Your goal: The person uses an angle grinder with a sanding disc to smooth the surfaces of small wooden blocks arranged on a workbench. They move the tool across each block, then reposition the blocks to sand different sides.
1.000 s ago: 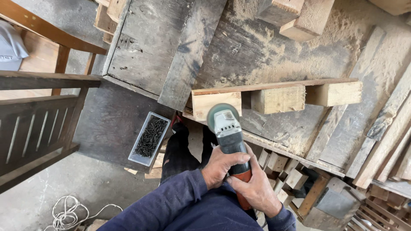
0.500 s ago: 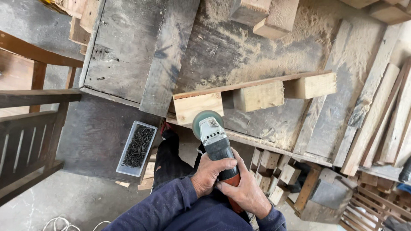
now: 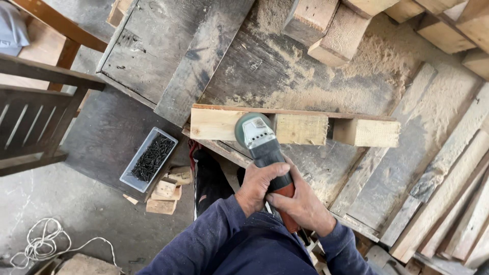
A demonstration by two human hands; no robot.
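Note:
Both my hands grip a green and orange angle grinder (image 3: 257,137). My left hand (image 3: 261,184) wraps the black body just behind the head, and my right hand (image 3: 304,204) holds the orange rear handle. The grinder's head rests against the near face of a wooden piece (image 3: 300,127) made of a thin strip over three pale blocks. That piece lies on a worn, sawdust-covered workbench (image 3: 275,71).
A grey tray of dark nails (image 3: 149,159) sits low at the left, with small wood offcuts (image 3: 165,192) beside it. Planks (image 3: 448,178) lean at the right, blocks (image 3: 331,30) lie at the bench's back, a wooden railing (image 3: 35,117) stands left, and white cord (image 3: 43,244) lies on the floor.
The grinder head has moved up from below the wooden piece to against its near face, between the left and middle blocks. My hands keep the same grip.

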